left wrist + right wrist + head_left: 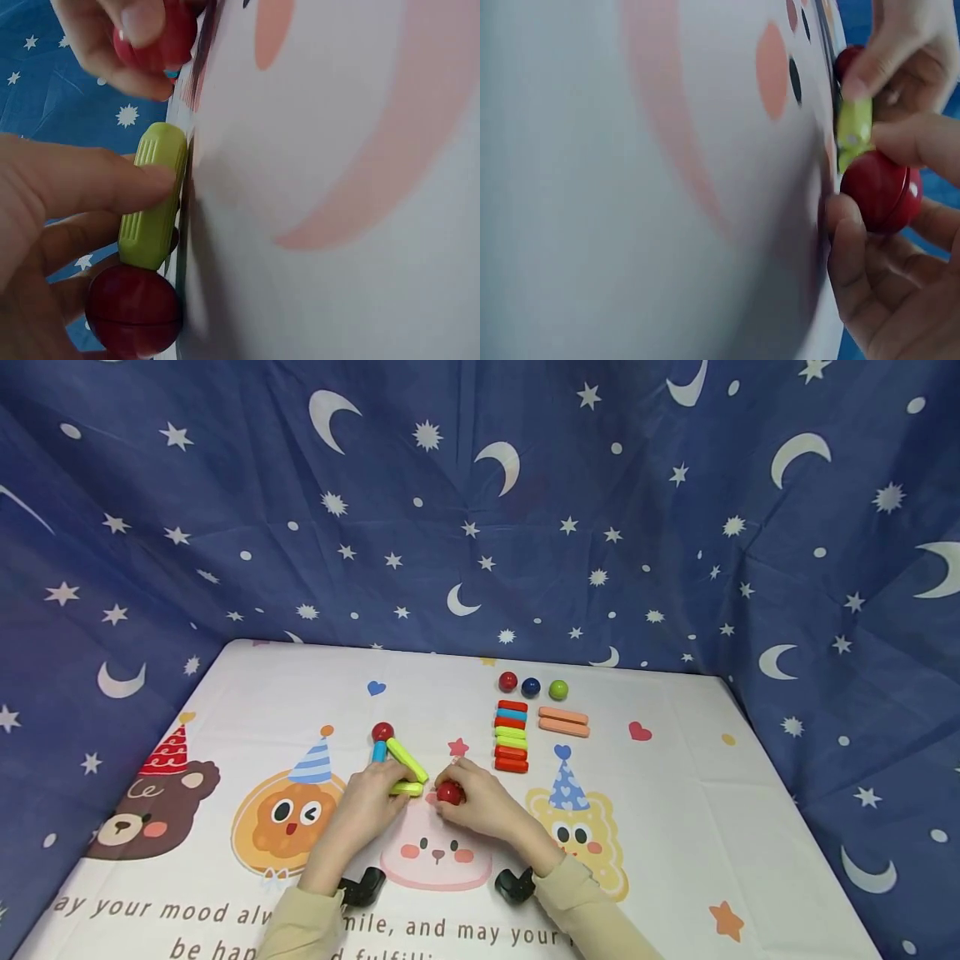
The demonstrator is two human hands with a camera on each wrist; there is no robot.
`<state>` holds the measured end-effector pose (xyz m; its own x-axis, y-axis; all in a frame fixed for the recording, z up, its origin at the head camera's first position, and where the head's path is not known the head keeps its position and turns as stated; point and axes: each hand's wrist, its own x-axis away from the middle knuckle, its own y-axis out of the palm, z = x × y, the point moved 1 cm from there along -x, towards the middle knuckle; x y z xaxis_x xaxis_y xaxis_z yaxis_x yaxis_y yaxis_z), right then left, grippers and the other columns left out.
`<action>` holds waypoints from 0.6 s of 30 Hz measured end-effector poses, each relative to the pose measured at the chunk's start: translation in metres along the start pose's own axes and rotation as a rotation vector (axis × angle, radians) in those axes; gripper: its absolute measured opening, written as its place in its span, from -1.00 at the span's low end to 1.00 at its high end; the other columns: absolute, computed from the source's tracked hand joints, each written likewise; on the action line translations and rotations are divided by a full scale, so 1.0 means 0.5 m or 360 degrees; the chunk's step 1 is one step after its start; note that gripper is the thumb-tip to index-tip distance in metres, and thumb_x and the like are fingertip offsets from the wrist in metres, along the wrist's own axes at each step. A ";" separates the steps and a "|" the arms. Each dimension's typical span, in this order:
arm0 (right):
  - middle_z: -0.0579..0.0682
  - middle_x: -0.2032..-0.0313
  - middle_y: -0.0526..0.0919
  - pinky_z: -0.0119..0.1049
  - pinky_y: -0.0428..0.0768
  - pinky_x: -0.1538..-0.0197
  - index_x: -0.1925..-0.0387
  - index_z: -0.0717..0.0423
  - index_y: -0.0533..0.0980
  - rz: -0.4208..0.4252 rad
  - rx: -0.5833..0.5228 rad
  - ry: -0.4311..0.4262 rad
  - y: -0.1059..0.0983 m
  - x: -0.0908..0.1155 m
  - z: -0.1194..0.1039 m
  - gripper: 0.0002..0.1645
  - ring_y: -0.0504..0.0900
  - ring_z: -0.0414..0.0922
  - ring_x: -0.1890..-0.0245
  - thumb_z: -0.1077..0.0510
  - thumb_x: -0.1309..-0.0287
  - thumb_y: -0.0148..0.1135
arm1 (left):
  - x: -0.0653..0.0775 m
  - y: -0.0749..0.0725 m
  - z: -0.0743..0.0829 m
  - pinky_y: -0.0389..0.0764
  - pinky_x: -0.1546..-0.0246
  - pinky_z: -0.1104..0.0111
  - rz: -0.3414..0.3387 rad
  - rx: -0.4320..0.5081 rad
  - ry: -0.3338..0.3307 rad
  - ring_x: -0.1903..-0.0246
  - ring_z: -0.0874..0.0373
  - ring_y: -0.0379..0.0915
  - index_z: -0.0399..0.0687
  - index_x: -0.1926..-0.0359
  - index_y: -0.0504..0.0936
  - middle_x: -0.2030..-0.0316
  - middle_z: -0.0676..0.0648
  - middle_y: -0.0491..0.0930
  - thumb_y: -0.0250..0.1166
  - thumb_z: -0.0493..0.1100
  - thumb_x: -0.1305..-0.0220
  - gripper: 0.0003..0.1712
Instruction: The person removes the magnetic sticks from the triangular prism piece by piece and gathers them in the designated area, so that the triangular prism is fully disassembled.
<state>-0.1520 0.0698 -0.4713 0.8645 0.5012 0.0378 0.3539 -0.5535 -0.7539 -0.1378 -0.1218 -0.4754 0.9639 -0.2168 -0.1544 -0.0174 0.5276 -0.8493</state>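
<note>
My left hand (pixel 369 803) pinches a yellow-green stick (pixel 154 199) between thumb and fingers, low over the tabletop. In the left wrist view, a dark red ball (pixel 135 311) touches the stick's near end. My right hand (pixel 487 802) holds another red ball (pixel 881 191) in its fingertips, close to the free end of that stick. Beyond the left hand, a red ball (pixel 382 732) meets a blue stick (pixel 379 750) and a second yellow-green stick (pixel 407 760), which spread from it. Left fingers partly hide the blue stick.
At the back right lie a red ball (pixel 507 681), a dark blue ball (pixel 531 687) and a green ball (pixel 558 690). Below them are a column of coloured sticks (pixel 512 735) and two peach sticks (pixel 564 722). A starry blue curtain (pixel 420 510) borders the printed white tablecloth (pixel 675 793).
</note>
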 end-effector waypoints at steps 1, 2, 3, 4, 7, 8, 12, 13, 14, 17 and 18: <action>-0.13 0.18 0.52 -0.52 0.53 0.26 0.11 -0.04 0.55 -0.0008 -0.0024 -0.0006 -0.006 0.004 0.005 -0.71 0.49 -0.23 0.26 0.05 -0.11 0.33 | 0.000 0.000 0.000 0.55 0.04 0.01 -0.0013 0.0000 -0.0003 0.06 0.00 0.55 -0.05 0.22 0.69 0.14 -0.06 0.67 0.40 -0.31 -0.04 -0.77; -0.13 0.18 0.52 -0.52 0.53 0.25 0.09 -0.04 0.55 -0.0012 -0.0045 -0.0016 -0.012 0.007 0.010 -0.69 0.49 -0.22 0.25 0.05 -0.11 0.33 | 0.001 0.000 0.000 0.53 0.02 -0.02 -0.0024 0.0003 -0.0008 0.03 -0.01 0.54 -0.04 0.21 0.69 0.12 -0.06 0.67 0.38 -0.34 -0.04 -0.75; -0.14 0.17 0.52 -0.52 0.52 0.25 0.06 -0.03 0.55 -0.0011 -0.0068 -0.0019 -0.020 0.011 0.016 -0.67 0.48 -0.21 0.25 0.06 -0.11 0.33 | 0.001 0.000 -0.001 0.53 0.01 -0.03 -0.0035 0.0005 -0.0013 0.02 -0.01 0.54 -0.04 0.20 0.69 0.11 -0.06 0.67 0.36 -0.37 -0.03 -0.73; -0.15 0.17 0.53 -0.51 0.52 0.26 0.04 -0.04 0.54 -0.0006 -0.0088 -0.0013 -0.029 0.015 0.021 -0.66 0.48 -0.21 0.25 0.07 -0.12 0.34 | 0.001 0.000 0.000 0.52 0.00 -0.04 -0.0044 0.0011 -0.0019 0.01 -0.01 0.53 -0.04 0.19 0.69 0.10 -0.06 0.66 0.35 -0.39 -0.03 -0.71; -0.13 0.16 0.54 -0.48 0.53 0.26 0.01 -0.01 0.53 0.0056 -0.0113 -0.0023 -0.058 0.023 0.041 -0.61 0.48 -0.19 0.27 0.10 -0.10 0.36 | 0.001 0.000 0.000 0.50 -0.02 -0.05 -0.0055 0.0024 -0.0026 -0.01 -0.01 0.52 -0.04 0.18 0.69 0.09 -0.05 0.66 0.30 -0.44 -0.02 -0.67; -0.13 0.15 0.55 -0.48 0.54 0.25 0.00 -0.01 0.53 0.0087 -0.0115 -0.0026 -0.069 0.026 0.047 -0.60 0.48 -0.19 0.26 0.12 -0.10 0.37 | 0.002 0.000 0.000 0.50 -0.02 -0.05 -0.0056 0.0027 -0.0028 -0.02 -0.01 0.51 -0.04 0.18 0.68 0.09 -0.05 0.66 0.29 -0.45 -0.02 -0.66; -0.07 0.10 0.59 -0.45 0.56 0.22 0.01 0.02 0.52 0.0246 -0.0091 -0.0027 -0.111 0.032 0.076 -0.58 0.49 -0.18 0.24 0.17 -0.05 0.40 | 0.003 -0.002 -0.001 0.50 0.00 -0.04 -0.0052 0.0030 -0.0024 -0.01 0.00 0.51 -0.04 0.18 0.68 0.09 -0.04 0.65 0.27 -0.46 -0.01 -0.65; -0.05 0.10 0.60 -0.44 0.57 0.21 0.01 0.03 0.52 0.0291 -0.0076 -0.0024 -0.121 0.033 0.084 -0.57 0.51 -0.18 0.24 0.18 -0.04 0.40 | 0.003 -0.001 -0.001 0.51 0.01 -0.04 -0.0050 0.0026 -0.0020 0.00 0.00 0.51 -0.03 0.19 0.68 0.10 -0.04 0.65 0.27 -0.46 -0.01 -0.65; -0.03 0.09 0.61 -0.41 0.59 0.23 0.00 0.05 0.52 0.0335 -0.0079 -0.0022 -0.131 0.034 0.093 -0.55 0.53 -0.17 0.26 0.19 -0.03 0.41 | 0.004 -0.001 -0.001 0.51 0.02 -0.03 -0.0050 0.0024 -0.0019 0.00 0.00 0.51 -0.03 0.19 0.68 0.11 -0.03 0.65 0.27 -0.46 0.00 -0.65; 0.03 0.07 0.62 -0.33 0.62 0.24 -0.03 0.11 0.50 0.0452 -0.0093 -0.0012 -0.156 0.033 0.122 -0.52 0.55 -0.14 0.30 0.22 -0.03 0.41 | 0.004 -0.001 0.000 0.51 0.02 -0.03 -0.0053 0.0028 -0.0027 0.02 0.01 0.51 -0.02 0.19 0.68 0.12 -0.02 0.65 0.28 -0.46 0.00 -0.64; 0.05 0.06 0.63 -0.30 0.64 0.23 -0.04 0.13 0.49 0.0491 -0.0097 -0.0012 -0.164 0.033 0.132 -0.51 0.56 -0.13 0.30 0.23 -0.03 0.41 | 0.005 -0.001 0.000 0.51 0.02 -0.03 -0.0053 0.0031 -0.0029 0.02 0.02 0.51 -0.01 0.19 0.68 0.12 -0.01 0.65 0.27 -0.46 -0.01 -0.64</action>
<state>-0.1905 0.1672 -0.4525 0.9318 0.3081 -0.1917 0.0962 -0.7191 -0.6882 -0.1356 -0.1225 -0.4755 0.9686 -0.2196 -0.1168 0.0199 0.5363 -0.8438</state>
